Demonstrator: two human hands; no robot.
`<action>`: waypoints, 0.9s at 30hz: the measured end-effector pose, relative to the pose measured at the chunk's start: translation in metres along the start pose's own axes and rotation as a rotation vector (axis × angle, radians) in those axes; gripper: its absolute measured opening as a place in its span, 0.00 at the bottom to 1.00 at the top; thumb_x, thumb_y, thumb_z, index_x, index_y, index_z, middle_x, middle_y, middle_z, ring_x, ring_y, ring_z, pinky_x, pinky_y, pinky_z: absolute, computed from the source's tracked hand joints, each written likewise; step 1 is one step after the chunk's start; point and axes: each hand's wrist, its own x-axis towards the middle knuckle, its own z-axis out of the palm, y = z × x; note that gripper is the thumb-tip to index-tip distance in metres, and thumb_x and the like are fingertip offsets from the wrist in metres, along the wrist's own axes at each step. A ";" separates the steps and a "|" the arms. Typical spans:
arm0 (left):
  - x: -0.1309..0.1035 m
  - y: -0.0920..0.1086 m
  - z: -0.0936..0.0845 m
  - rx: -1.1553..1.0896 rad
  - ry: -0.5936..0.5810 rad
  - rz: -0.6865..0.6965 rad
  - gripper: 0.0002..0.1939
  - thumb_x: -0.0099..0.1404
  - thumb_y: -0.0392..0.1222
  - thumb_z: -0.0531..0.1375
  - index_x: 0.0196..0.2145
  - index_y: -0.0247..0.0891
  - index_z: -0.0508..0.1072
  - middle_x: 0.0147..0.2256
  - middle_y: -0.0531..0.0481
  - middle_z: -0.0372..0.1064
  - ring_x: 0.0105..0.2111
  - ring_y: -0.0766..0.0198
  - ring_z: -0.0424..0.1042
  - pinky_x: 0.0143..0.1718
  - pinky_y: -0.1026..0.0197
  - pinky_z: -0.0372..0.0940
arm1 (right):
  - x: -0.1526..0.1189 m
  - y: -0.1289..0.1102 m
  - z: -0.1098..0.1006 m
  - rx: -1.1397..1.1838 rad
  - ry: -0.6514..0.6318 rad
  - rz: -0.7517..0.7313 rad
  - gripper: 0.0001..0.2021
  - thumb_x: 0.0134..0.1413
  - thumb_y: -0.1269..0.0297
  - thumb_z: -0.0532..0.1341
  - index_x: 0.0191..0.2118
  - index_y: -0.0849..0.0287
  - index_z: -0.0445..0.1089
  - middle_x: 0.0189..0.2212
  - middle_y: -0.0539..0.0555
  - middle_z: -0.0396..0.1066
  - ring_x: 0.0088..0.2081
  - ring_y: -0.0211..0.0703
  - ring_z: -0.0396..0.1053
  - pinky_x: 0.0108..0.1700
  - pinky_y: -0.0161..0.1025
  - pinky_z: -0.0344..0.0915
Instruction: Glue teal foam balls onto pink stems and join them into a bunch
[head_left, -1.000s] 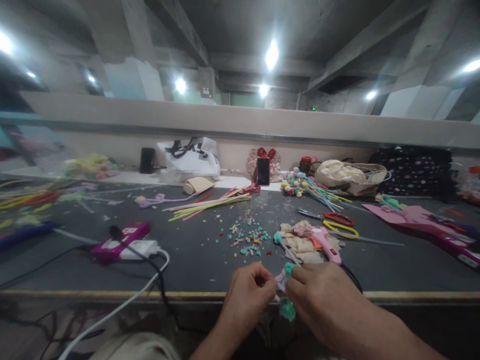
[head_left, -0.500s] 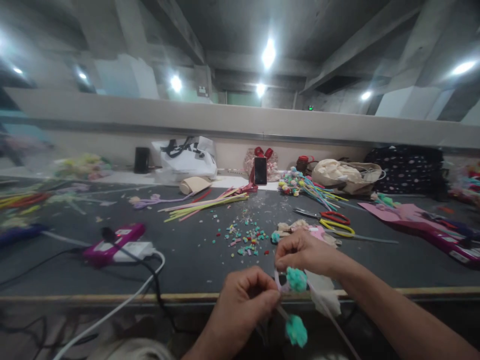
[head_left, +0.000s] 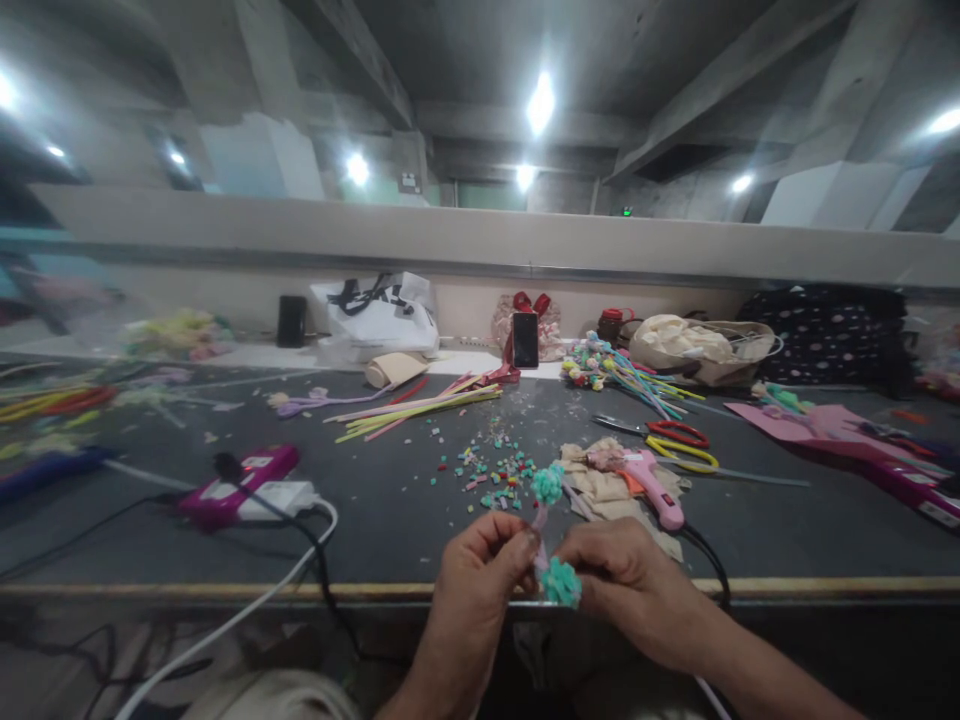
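Observation:
My left hand [head_left: 480, 575] is closed in a pinch on a lilac pipe-cleaner stem [head_left: 539, 522] just above the table's front edge. A fluffy teal flower [head_left: 548, 484] tops this stem. Close beside it, a second teal flower [head_left: 561, 582] sits lower, at the fingertips of my right hand [head_left: 637, 585]. Those right fingers are pressed together around its lilac stem, which is mostly hidden by the hand. Beyond my right hand, a pink glue gun [head_left: 651, 488] rests on a crumpled beige cloth [head_left: 600, 485].
Teal and coloured scraps [head_left: 499, 470] litter the table ahead. Red-and-yellow-handled scissors [head_left: 679, 445] lie to the right. Farther back are loose pipe cleaners [head_left: 420, 408], a flower bundle [head_left: 592, 362] and a propped phone [head_left: 526, 340]. A purple power strip [head_left: 240, 487] with trailing cables sits left.
Both teal flowers have come up and to the left, the upper one now above my left fingers. My right hand has dropped lower beside my left, uncovering the glue gun.

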 end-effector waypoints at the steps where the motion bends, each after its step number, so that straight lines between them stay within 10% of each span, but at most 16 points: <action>1: -0.001 0.000 0.001 -0.035 -0.002 -0.013 0.07 0.53 0.38 0.58 0.21 0.35 0.65 0.16 0.58 0.58 0.17 0.75 0.55 0.21 0.70 0.52 | 0.000 0.001 0.001 0.006 0.001 -0.010 0.07 0.49 0.70 0.55 0.25 0.62 0.68 0.19 0.46 0.63 0.22 0.32 0.60 0.24 0.27 0.53; 15: -0.009 0.009 0.007 -0.223 -0.037 -0.132 0.05 0.52 0.34 0.55 0.20 0.36 0.62 0.17 0.56 0.60 0.16 0.74 0.56 0.20 0.69 0.53 | -0.006 0.025 0.013 0.398 -0.031 0.220 0.12 0.45 0.61 0.57 0.22 0.64 0.70 0.14 0.47 0.61 0.17 0.32 0.57 0.20 0.29 0.53; 27: -0.007 0.002 0.006 0.153 0.013 -0.057 0.08 0.50 0.39 0.58 0.19 0.36 0.61 0.13 0.59 0.57 0.14 0.74 0.53 0.16 0.70 0.49 | 0.004 0.026 0.038 0.923 0.324 0.345 0.05 0.37 0.68 0.63 0.26 0.64 0.69 0.17 0.46 0.64 0.18 0.30 0.58 0.22 0.28 0.56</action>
